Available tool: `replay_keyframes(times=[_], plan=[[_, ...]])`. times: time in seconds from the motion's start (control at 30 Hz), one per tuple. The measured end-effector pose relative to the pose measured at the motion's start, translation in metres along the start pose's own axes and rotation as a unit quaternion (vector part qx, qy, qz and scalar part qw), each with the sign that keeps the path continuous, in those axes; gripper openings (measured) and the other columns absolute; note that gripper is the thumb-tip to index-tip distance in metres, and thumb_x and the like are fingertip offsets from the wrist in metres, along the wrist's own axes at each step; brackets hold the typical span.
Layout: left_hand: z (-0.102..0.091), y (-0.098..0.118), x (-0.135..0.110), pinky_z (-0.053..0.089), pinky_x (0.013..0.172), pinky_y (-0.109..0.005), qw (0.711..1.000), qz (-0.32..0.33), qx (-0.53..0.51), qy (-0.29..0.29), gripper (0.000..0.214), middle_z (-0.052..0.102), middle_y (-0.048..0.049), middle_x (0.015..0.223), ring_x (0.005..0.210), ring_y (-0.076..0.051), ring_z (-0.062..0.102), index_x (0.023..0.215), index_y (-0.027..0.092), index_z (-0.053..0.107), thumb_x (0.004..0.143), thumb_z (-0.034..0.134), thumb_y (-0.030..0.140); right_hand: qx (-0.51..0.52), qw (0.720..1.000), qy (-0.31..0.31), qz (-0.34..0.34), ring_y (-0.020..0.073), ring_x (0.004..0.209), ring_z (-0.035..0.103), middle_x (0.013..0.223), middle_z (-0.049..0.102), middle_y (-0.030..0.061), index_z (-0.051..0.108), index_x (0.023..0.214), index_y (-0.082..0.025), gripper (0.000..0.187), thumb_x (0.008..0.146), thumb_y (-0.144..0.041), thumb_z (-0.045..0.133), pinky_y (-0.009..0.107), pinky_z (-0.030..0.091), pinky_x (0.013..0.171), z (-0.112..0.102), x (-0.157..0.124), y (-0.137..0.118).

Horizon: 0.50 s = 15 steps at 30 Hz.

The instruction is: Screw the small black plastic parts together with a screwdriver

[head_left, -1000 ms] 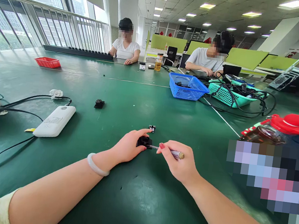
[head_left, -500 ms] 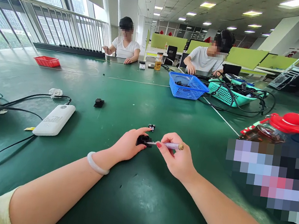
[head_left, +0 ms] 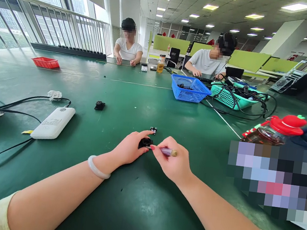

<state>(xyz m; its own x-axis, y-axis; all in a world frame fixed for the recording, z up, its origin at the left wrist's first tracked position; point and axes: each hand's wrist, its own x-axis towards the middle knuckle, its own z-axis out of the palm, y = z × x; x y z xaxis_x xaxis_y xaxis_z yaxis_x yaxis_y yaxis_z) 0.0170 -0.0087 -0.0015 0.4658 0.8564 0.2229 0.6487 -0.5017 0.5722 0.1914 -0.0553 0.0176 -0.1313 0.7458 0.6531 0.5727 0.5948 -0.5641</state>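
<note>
Since half a second ago, the right hand (head_left: 171, 162) has been drawn in toward the small black part (head_left: 144, 143), and the screwdriver (head_left: 168, 152) is now held shorter and flatter. The screwdriver is pinched between thumb and fingertips, its tip laid against the part's right side. The part is pinned to the green table (head_left: 149, 103) by the left hand (head_left: 130, 149), whose thumb and forefinger are closed around it, at the middle of the near edge.

A tiny black-and-white piece (head_left: 153, 130) is seen just beyond at twelve o'clock. A second black part (head_left: 99, 105) lies at ten o'clock and a white power bank (head_left: 53, 123) at nine o'clock, both well apart.

With so flat an angle, the tip could be made to slip off under pressure. The left fingertips could then be jabbed, or the tiny piece knocked away. If the pinch is loosened, the part could be spun on the smooth mat.
</note>
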Motion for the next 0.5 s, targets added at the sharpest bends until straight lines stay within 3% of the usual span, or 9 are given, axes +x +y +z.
replay_keyframes(times=[0.5], plan=[[-0.0016,0.0012,0.0000,0.047,0.099,-0.041,1.000,-0.012,0.001,-0.004,0.057,0.068,-0.0043,0.117,0.110,-0.024,0.060,0.136,0.027,0.050,0.081,0.064,0.020,-0.001,0.996,0.004,0.088,0.0096,0.046,0.045,0.053,0.051,-0.0050,0.049,0.070,-0.023,0.028,0.088,-0.043,0.055,0.022,0.037,0.049,-0.0033,0.0012,0.0056]])
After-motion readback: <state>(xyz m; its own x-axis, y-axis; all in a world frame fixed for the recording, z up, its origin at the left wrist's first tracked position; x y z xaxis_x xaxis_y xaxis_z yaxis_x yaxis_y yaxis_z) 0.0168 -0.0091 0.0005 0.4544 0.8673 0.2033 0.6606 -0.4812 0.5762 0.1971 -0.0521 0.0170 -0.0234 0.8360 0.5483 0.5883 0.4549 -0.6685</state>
